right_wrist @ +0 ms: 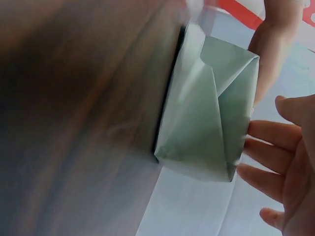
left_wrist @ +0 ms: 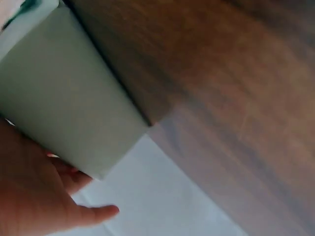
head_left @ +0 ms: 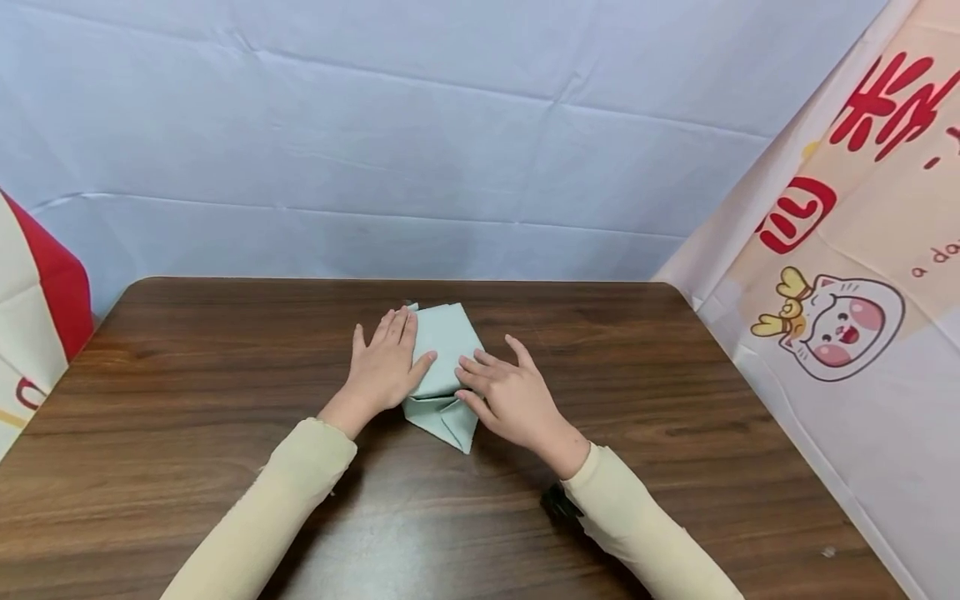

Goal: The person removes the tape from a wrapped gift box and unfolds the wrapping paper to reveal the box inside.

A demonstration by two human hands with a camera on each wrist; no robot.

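A box-shaped packet wrapped in pale green paper [head_left: 447, 342] lies on the brown wooden table. Its near end shows a pointed, folded paper flap [head_left: 446, 421] hanging toward the person. My left hand [head_left: 381, 360] rests on the packet's left side, fingers stretched toward the far edge and thumb over the top. With fingers spread, my right hand [head_left: 513, 402] touches the packet's right edge. The right wrist view shows the creased end folds [right_wrist: 206, 113] facing that camera, fingertips right at the packet's edge. One smooth side [left_wrist: 74, 98] fills the upper left of the left wrist view.
The table [head_left: 225, 500] has rounded far corners. Behind it hangs a creased pale cloth [head_left: 375, 150]. A printed banner [head_left: 847, 333] with red lettering and a cartoon runs along the right side, and a red and white cloth [head_left: 45, 283] hangs at the left.
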